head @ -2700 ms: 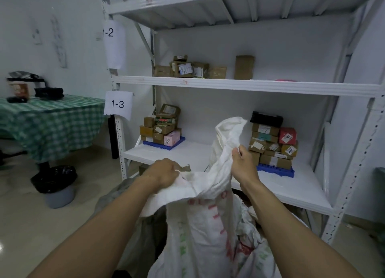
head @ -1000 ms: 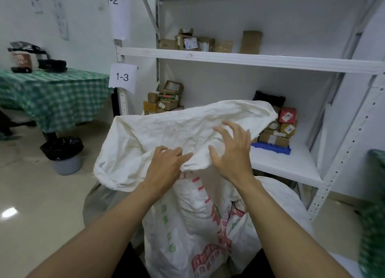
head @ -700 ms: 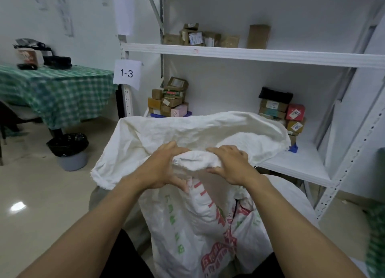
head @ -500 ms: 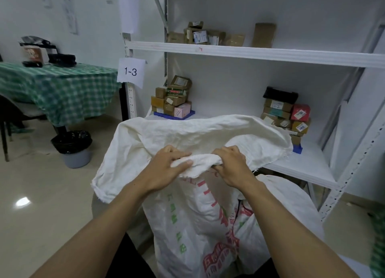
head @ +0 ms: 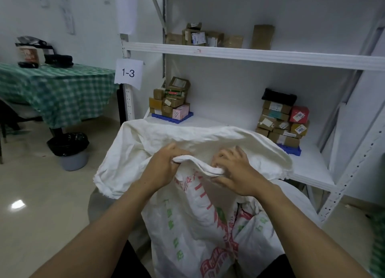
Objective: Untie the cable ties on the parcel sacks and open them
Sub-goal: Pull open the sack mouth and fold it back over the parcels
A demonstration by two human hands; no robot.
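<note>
Stood close before a white shelving rack point(head: 250, 55), with open tiled floor point(head: 41, 204) spreading to the left and the rack's perforated upright point(head: 352, 173) hemming in the right. Held the white parcel sack point(head: 198, 225) low in the centre, directly in front of the body, its printed red and green lettering facing the camera. Gripped the near rolled edge of the sack's mouth with both hands: left hand point(head: 161, 166) curled round the bunched rim, right hand point(head: 234, 171) pinching the same roll just beside it, fingers bent and clamped on the cloth. Spread the far lip of the mouth point(head: 208, 136) wide behind the knuckles, overlapping the front edge of the lower shelf; could not see the sack's contents. Could not make out a cable tie anywhere.

Carried two stacks of small cartons on the lower shelf, each on a blue tray: left stack point(head: 170, 102), right stack point(head: 283, 123). More cartons point(head: 208, 38) on the shelf above. Paper label "1-3" point(head: 128, 73) on the post. Further left, a table under a green checked cloth point(head: 56, 90), and a grey bin with black liner point(head: 69, 150) beside it.
</note>
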